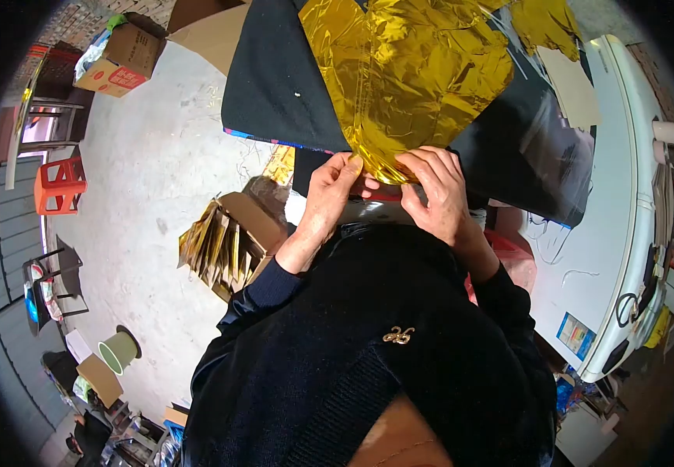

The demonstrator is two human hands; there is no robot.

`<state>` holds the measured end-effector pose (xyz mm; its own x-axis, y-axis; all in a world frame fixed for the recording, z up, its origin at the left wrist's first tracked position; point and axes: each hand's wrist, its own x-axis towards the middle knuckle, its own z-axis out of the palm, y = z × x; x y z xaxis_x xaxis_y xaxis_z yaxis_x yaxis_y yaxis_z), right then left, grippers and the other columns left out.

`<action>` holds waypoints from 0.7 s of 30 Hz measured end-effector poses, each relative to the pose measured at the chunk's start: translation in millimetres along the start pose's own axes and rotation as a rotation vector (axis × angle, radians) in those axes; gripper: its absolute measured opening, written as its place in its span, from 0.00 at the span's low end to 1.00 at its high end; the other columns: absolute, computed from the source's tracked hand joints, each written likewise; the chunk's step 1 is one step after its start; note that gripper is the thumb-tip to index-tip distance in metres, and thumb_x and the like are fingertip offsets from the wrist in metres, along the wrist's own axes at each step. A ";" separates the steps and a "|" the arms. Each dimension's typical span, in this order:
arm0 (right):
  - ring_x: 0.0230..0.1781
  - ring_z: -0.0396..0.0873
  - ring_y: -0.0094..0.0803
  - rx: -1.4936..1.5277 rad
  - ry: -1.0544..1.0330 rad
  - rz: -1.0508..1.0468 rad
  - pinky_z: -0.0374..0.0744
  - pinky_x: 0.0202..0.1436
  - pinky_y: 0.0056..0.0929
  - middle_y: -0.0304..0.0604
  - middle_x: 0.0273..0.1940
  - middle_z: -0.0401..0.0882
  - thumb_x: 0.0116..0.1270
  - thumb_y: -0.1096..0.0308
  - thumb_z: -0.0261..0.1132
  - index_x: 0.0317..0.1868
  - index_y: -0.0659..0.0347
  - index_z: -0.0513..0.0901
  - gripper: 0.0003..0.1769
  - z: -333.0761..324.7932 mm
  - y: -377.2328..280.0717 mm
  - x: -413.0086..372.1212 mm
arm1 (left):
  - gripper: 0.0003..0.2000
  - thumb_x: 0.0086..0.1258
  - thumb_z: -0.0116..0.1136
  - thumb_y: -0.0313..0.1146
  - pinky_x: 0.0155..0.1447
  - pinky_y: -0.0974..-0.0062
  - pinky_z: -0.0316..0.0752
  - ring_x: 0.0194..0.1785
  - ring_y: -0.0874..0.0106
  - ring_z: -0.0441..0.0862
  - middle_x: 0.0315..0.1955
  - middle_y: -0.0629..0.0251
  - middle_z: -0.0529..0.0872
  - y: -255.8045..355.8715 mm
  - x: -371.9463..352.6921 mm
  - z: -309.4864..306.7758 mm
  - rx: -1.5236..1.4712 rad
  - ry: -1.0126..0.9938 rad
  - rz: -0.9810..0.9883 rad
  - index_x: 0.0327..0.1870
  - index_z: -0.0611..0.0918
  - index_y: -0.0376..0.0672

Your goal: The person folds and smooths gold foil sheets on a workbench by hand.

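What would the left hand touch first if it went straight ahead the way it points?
Most likely more of the gold foil that the left hand pinches; depth is hard to judge.

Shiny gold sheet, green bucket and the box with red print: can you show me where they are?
Shiny gold sheet point(438, 89): head view, its crinkly middle.
Green bucket point(127, 348): head view, its outside wall.
Box with red print point(131, 53): head view, its brown side.
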<state>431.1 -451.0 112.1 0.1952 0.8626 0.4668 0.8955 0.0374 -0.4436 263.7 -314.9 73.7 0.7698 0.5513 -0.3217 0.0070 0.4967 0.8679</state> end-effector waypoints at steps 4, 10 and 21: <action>0.55 0.80 0.48 0.043 -0.005 0.023 0.75 0.62 0.46 0.48 0.51 0.83 0.55 0.75 0.67 0.57 0.63 0.82 0.25 0.8 0.5 0.0 | 0.15 0.89 0.48 0.39 0.46 0.78 0.84 0.43 0.74 0.89 0.43 0.63 0.88 3.2 1.0 1.3 -0.037 0.022 -0.028 0.54 0.80 0.35; 0.55 0.80 0.48 0.065 0.009 0.046 0.76 0.61 0.47 0.49 0.51 0.83 0.56 0.78 0.66 0.56 0.63 0.82 0.24 1.7 -3.3 -1.5 | 0.16 0.89 0.48 0.40 0.42 0.78 0.86 0.42 0.72 0.91 0.44 0.60 0.89 -2.9 4.4 -3.4 -0.017 0.023 -0.017 0.54 0.80 0.34; 0.53 0.81 0.49 0.077 0.010 0.059 0.78 0.61 0.46 0.50 0.50 0.84 0.60 0.73 0.71 0.53 0.64 0.84 0.19 -5.1 -10.4 2.1 | 0.16 0.88 0.49 0.41 0.35 0.79 0.87 0.38 0.72 0.91 0.41 0.60 0.89 1.4 8.7 0.7 0.070 0.007 -0.016 0.53 0.80 0.34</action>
<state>424.2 -452.2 121.6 0.2509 0.8594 0.4455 0.8488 0.0260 -0.5281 270.9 -309.8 72.3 0.7647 0.5482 -0.3386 0.0645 0.4576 0.8868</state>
